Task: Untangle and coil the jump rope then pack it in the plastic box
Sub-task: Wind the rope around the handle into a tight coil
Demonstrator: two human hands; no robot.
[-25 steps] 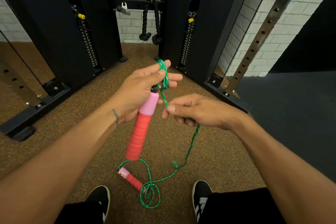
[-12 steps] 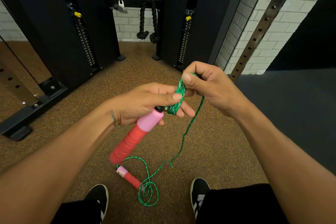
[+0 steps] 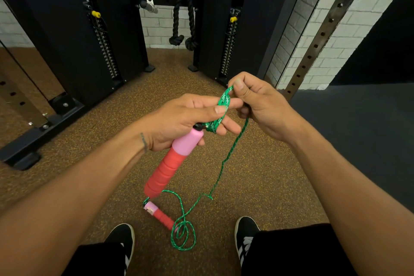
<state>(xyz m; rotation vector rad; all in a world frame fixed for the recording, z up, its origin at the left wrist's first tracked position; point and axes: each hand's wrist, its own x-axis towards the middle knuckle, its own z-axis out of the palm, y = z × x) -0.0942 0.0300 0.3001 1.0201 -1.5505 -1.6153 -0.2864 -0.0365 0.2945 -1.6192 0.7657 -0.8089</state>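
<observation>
My left hand (image 3: 183, 119) grips the pink top of a red jump rope handle (image 3: 170, 163), which hangs tilted down to the left. Several loops of green rope (image 3: 220, 111) are wound around its fingers. My right hand (image 3: 259, 101) pinches the top of those loops between thumb and forefinger. From there the rope (image 3: 226, 161) drops to the floor and ends in small loops (image 3: 182, 235). The second handle (image 3: 159, 215), pink and red, lies on the floor between my feet. No plastic box is in view.
Black cable-machine columns (image 3: 74, 36) with weight stacks stand ahead on both sides, a black rope attachment (image 3: 183, 22) hanging between them. A perforated steel upright (image 3: 324, 33) leans at right. My shoes (image 3: 121, 240) stand on brown speckled rubber flooring; dark mat at right.
My right hand rose from below the left hand up to the top of the loops, carrying rope around the left fingers. The held handle swung to a more tilted angle.
</observation>
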